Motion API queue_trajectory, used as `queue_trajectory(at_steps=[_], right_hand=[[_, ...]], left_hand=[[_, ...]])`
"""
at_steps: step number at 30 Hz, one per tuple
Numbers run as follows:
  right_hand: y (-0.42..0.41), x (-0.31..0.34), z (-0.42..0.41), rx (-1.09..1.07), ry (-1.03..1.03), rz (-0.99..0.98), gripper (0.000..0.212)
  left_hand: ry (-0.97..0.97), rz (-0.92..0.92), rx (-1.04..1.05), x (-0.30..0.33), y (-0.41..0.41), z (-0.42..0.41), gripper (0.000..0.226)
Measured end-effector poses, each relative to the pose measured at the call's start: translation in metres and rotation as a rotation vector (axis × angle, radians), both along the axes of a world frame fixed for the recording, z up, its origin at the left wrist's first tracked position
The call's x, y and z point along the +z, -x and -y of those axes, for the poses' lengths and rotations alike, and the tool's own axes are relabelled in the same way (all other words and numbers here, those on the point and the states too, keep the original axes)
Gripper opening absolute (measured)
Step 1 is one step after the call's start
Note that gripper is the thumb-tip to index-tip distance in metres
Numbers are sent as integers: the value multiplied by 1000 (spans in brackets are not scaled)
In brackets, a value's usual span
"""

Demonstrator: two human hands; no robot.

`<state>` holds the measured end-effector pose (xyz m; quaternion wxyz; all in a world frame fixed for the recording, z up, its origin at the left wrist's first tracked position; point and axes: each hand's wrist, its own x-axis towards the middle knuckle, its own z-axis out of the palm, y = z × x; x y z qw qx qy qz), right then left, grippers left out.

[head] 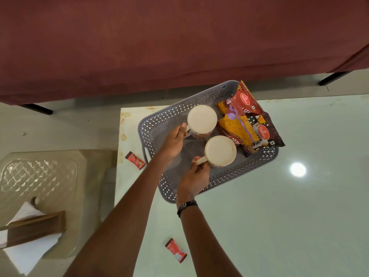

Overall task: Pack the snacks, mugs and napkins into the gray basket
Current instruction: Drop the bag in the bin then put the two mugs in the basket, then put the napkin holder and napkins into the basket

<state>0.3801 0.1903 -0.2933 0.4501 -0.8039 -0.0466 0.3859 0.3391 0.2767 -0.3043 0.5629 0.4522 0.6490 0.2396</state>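
The gray perforated plastic basket [151, 124] sits on the pale glass-topped table [279, 196], angled, near the table's far-left corner. Inside it, at the right end, lie several red and yellow snack packets [244, 120], overlapping one another, with the topmost leaning over the basket's far rim. The left hand [175, 136] is closed on the handle of a white ceramic mug [202, 120] with a red pattern near its base, held over the basket's far-left part. The right hand [194, 176], with a dark band at the wrist, is closed on the handle of a second white mug [220, 150], nearer and just beside the first. Whether either mug rests on the basket floor cannot be told. Two small red sachets lie on the table outside the basket: one [135, 159] near its left handle, one [175, 250] between the forearms. White napkins [30, 250] in a brown wooden holder [34, 226] rest on a beige plastic stool [65, 176] at left, well apart from the basket.
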Motion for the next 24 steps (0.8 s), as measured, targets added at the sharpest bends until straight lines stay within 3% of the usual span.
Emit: queue_trajectory(at_steps=[9, 13, 16, 20, 24], right_hand=[[0, 3, -3, 6, -32, -38, 21], [-10, 9, 9, 36, -5, -42, 26], [-15, 27, 33, 60, -22, -27, 28], [0, 67, 62, 333, -128, 75, 24], [37, 105, 77, 750, -334, 104, 23]], left_hand=[[1, -13, 31, -2, 0, -1, 39], [-173, -241, 133, 11, 3, 16, 25], [-302, -220, 247, 40, 7, 50, 23], [-280, -101, 376, 85, 25, 105, 20], [-226, -83, 549, 123, 64, 154, 17]])
